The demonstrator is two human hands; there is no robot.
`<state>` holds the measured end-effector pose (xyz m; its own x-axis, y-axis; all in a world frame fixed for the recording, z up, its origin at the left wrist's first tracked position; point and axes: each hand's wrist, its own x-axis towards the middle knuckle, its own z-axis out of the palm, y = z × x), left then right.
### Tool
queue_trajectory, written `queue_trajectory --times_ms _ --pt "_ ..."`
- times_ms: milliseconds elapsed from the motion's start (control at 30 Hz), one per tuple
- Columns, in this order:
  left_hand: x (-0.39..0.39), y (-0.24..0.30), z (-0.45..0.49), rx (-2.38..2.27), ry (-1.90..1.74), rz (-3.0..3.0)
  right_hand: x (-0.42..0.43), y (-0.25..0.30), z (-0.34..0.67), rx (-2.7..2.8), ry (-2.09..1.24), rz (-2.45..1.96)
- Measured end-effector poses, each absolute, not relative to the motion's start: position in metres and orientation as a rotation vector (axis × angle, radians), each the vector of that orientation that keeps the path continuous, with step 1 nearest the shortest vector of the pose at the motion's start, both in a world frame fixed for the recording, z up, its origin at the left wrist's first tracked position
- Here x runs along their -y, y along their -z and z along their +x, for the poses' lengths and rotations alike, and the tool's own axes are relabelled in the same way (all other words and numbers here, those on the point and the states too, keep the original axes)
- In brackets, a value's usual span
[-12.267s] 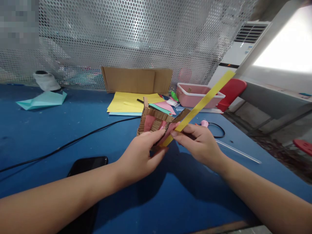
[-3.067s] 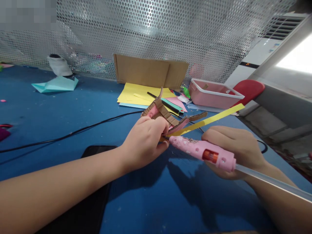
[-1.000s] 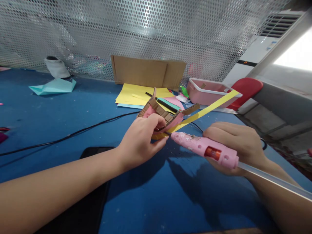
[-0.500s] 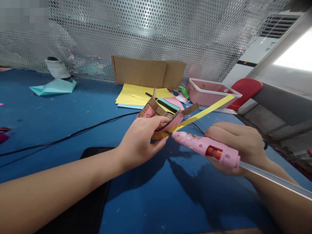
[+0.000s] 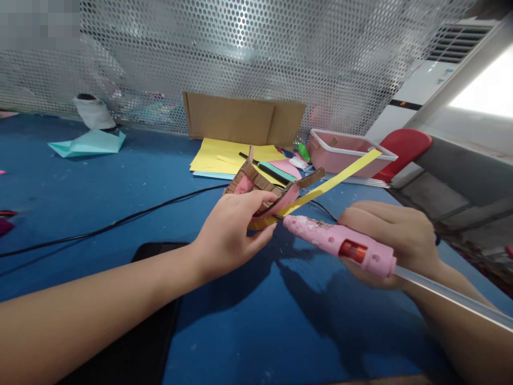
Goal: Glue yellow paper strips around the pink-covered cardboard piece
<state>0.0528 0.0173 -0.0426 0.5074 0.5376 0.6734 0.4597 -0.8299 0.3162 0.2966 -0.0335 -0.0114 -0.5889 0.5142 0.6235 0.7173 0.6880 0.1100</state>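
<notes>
My left hand (image 5: 230,227) is closed around a small cardboard piece (image 5: 258,182) with pink on its sides, held above the blue table. A yellow paper strip (image 5: 336,179) runs along its lower edge, near my thumb, and its free end sticks up to the right. My right hand (image 5: 390,235) grips a pink hot glue gun (image 5: 320,232) with a clear glue stick (image 5: 449,294) out of its back. The nozzle points left, at the strip beside my left fingertips; whether it touches the strip I cannot tell. My right fingers are partly hidden behind the gun.
Yellow sheets (image 5: 214,152) and a cardboard panel (image 5: 236,117) lie behind my hands. A pink basket (image 5: 340,155) stands at the back right. A black cable (image 5: 160,206) crosses the blue table (image 5: 224,331). Under my left forearm is a black flat object (image 5: 160,326); folded teal paper (image 5: 88,143) sits far left.
The cardboard piece and the strip's free end have tilted slightly, the end shifting a little left and down in view. The glue gun stays nearly in place.
</notes>
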Motion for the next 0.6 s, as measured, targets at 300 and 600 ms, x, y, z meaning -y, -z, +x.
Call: queue_trajectory --times_ms 300,600 --pt "-0.0167 0.0407 0.0525 -0.857 -1.250 2.645 0.0353 0.0095 0.2980 2.318 0.502 -0.971" --pt "-0.0167 0.0411 0.0520 -0.863 -1.247 2.603 0.0332 0.0115 0.3001 2.300 0.467 -0.981"
